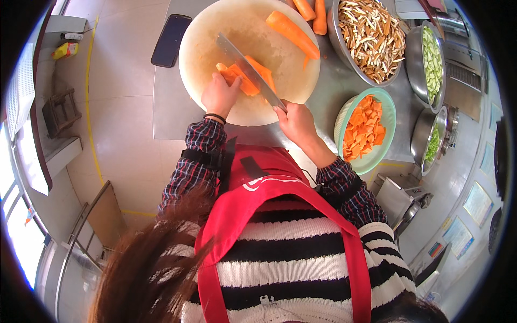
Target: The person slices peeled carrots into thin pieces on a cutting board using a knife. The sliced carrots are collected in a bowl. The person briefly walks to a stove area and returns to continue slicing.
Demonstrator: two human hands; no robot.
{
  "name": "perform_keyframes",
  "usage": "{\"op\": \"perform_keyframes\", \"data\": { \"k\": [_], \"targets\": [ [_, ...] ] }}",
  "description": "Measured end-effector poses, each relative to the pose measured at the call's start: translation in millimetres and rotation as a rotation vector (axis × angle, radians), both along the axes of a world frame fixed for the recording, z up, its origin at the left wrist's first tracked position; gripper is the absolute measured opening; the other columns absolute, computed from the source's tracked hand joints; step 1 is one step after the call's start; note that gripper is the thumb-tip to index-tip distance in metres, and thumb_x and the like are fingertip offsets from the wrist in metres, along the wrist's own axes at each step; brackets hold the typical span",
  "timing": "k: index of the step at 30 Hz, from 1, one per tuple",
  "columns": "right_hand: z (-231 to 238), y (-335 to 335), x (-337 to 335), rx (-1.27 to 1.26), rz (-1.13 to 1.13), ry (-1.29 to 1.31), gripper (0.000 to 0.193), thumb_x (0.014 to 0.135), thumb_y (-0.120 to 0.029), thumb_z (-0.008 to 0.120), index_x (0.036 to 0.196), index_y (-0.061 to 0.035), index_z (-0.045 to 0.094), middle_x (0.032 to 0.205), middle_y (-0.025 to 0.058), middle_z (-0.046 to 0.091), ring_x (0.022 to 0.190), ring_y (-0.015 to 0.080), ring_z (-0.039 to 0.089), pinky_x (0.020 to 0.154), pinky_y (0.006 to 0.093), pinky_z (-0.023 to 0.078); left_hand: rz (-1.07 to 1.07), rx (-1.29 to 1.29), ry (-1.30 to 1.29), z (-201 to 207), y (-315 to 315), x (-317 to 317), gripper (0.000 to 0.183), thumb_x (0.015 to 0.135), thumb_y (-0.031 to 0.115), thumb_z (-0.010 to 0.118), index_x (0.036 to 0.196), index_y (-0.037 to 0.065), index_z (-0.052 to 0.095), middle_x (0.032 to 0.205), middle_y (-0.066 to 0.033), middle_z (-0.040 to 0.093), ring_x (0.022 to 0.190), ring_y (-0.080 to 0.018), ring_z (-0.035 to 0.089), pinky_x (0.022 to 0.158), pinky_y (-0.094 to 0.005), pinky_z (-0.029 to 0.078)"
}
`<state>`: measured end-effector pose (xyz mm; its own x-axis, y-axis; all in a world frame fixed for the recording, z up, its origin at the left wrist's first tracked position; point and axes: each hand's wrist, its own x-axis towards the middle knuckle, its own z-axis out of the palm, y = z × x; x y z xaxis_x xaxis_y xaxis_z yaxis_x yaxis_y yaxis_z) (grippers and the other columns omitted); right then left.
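A kitchen knife (242, 62) is gripped by its handle in my right hand (299, 125), its blade slanting up and left across the round cutting board (202, 40). Beneath and beside the blade lie cut carrot pieces (247, 86). My left hand (221, 97) presses on these pieces left of the blade, its fingers bent on the carrot. Farther right on the board rests a large peeled carrot (293, 33), its narrow end toward me. Whether the blade's edge touches the carrot or the board cannot be made out.
A black phone (171, 41) lies left of the board. To the right stand a green basket (392, 116) of carrot slices and a steel bowl (344, 56) of brown-and-white strips. Two more steel bowls of green pieces stand farther right. More whole carrots (320, 19) lie behind the board.
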<state>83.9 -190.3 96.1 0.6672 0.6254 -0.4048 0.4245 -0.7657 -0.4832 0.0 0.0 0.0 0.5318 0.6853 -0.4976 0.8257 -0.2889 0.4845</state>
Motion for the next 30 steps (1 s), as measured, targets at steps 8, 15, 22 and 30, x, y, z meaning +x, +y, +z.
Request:
{"op": "perform_keyframes", "data": {
  "k": [8,15,22,30],
  "targets": [
    [3.6,-1.9,-4.3,-0.027,0.064,0.036,0.025,0.094,-0.024,0.061,0.109,-0.0095,0.074,0.072,0.0198,0.068,0.071,0.0403,0.068,0.067,0.0493,0.055,0.189,-0.716,-0.349,-7.6,-8.1,-32.7,0.042,0.088,0.039,0.073,0.093,-0.002,0.071,0.080,-0.0096,0.074,0.062,-0.0167,0.067,0.060,-0.0304,0.053],
    [-5.6,7.8,1.5,-0.116,0.154,0.039,0.024,0.094,-0.024,0.062,0.106,-0.0082,0.075,0.075,0.0200,0.069,0.075,0.0403,0.069,0.071,0.0489,0.055,-0.089,-0.591,-0.209,-5.1,-7.9,-21.0,0.034,0.100,0.034,0.063,0.096,0.001,0.071,0.079,-0.0058,0.073,0.060,-0.0112,0.065,0.052,-0.0292,0.049],
    [-11.4,9.6,13.8,-0.110,0.144,0.132,0.024,0.094,-0.026,0.062,0.097,-0.0045,0.074,0.075,0.0219,0.068,0.075,0.0423,0.068,0.071,0.0507,0.053,-0.108,-0.518,-0.261,3.5,-3.0,-20.9,0.036,0.100,0.037,0.060,0.092,0.004,0.071,0.067,-0.0043,0.070,0.050,-0.0145,0.063,0.050,-0.0321,0.049],
    [-19.7,13.2,9.4,-0.084,0.147,0.123,0.026,0.094,-0.027,0.061,0.090,-0.0031,0.071,0.072,0.0219,0.067,0.073,0.0429,0.067,0.069,0.0517,0.053,-0.041,-0.595,-0.329,0.7,-3.0,-30.0,0.031,0.101,0.033,0.063,0.094,0.002,0.068,0.060,-0.0025,0.061,0.044,-0.0101,0.053,0.042,-0.0274,0.040]
  ]
}}
